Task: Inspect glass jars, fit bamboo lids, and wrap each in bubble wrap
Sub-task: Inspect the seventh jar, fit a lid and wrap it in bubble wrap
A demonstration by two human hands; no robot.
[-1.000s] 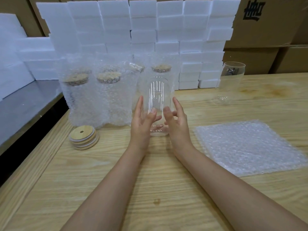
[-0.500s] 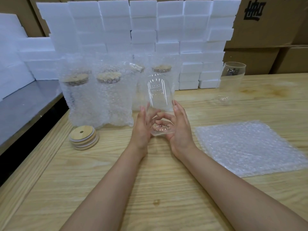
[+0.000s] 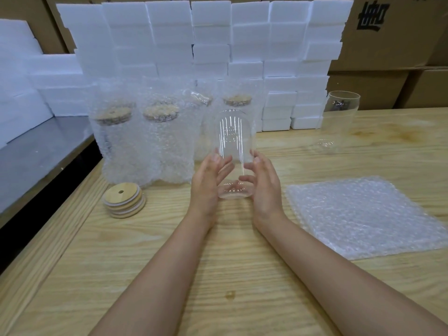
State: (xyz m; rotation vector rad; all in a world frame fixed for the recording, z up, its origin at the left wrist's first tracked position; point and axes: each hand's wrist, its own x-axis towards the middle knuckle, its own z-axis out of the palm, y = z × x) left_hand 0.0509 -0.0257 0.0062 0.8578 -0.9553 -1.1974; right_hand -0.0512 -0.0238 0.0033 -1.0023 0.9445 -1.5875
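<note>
Between left hand [image 3: 208,181] and right hand [image 3: 265,184], glass jar [image 3: 234,139] — held upright

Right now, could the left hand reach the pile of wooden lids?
Probably yes. The lid stack lies just left of the left hand, with nothing between them. But both hands hold the glass jar, so the right hand would have to hold it alone.

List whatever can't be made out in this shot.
All in the head view:
Glass of the wrapped jars: blurred by bubble wrap.
Fine flaws in the held jar: lost in glare.
The box print: cut by the top edge.
The dark item at the spare jar: too small.
</note>
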